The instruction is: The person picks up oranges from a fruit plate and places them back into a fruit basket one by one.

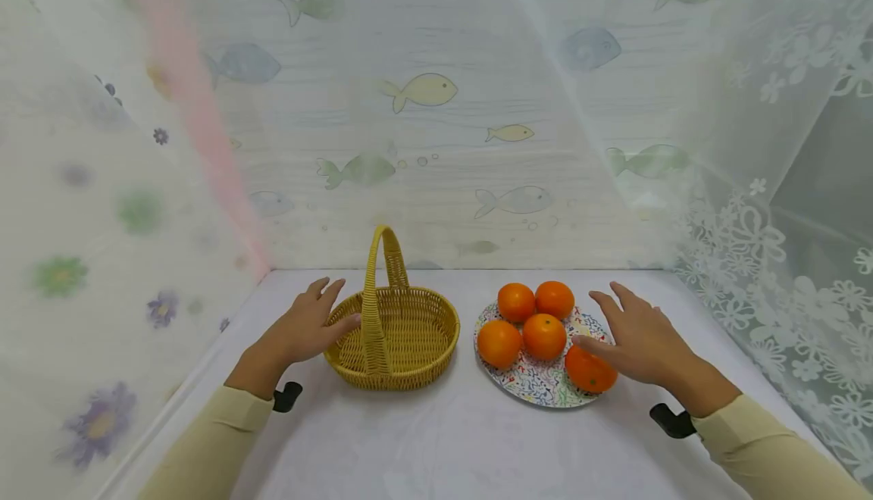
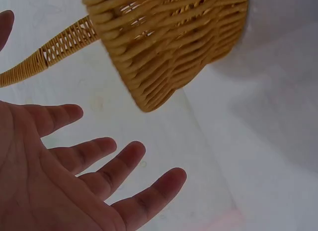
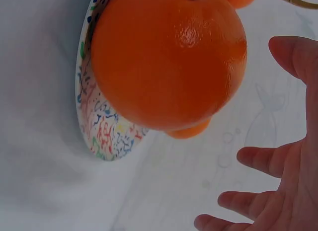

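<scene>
A yellow wicker basket (image 1: 423, 379) with a tall arched handle stands left of the middle of the table; its inside shows bare weave. My left hand (image 1: 303, 326) hovers at its left side, fingers spread, the thumb overlapping the rim in the head view. In the left wrist view the palm and fingers (image 2: 99, 181) stand apart from the basket wall (image 2: 164, 47). On the right, a speckled round plate (image 1: 528, 390) carries several oranges (image 1: 544, 336). My right hand (image 1: 644, 337) hovers by the plate's right edge, fingers apart, close to the nearest orange (image 3: 169, 57) and holding nothing.
A white cloth covers the table (image 1: 436, 447). Behind it hangs a pale curtain (image 1: 436, 182) printed with fish. Sheer flowered curtains (image 1: 771, 257) close in both sides. Each wrist wears a black strap mount (image 1: 671, 420).
</scene>
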A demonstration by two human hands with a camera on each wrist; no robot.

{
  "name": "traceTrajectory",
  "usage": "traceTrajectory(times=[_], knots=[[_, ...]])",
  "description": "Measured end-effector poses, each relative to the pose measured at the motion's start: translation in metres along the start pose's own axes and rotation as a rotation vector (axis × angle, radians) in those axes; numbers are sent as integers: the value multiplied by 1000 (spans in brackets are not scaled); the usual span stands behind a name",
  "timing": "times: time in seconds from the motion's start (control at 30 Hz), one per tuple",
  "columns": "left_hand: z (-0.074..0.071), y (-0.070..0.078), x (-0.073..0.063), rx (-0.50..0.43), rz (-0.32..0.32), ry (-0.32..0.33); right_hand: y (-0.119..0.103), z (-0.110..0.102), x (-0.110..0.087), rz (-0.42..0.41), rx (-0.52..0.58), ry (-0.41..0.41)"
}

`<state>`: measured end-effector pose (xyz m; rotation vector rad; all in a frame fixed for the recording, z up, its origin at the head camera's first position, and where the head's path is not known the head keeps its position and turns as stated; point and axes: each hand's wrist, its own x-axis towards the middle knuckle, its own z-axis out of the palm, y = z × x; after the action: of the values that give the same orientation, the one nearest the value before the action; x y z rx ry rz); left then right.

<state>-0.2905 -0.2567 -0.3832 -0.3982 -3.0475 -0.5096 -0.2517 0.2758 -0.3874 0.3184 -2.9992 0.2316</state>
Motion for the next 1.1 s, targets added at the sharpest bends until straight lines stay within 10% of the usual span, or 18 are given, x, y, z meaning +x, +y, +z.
traceTrajectory(times=[0.57,1.1], knots=[[26,-11,11,-222,-15,45,-19,17,12,-17,140,-45],[46,-29,20,-448,-177,27,-33,46,21,1,235,-49]])
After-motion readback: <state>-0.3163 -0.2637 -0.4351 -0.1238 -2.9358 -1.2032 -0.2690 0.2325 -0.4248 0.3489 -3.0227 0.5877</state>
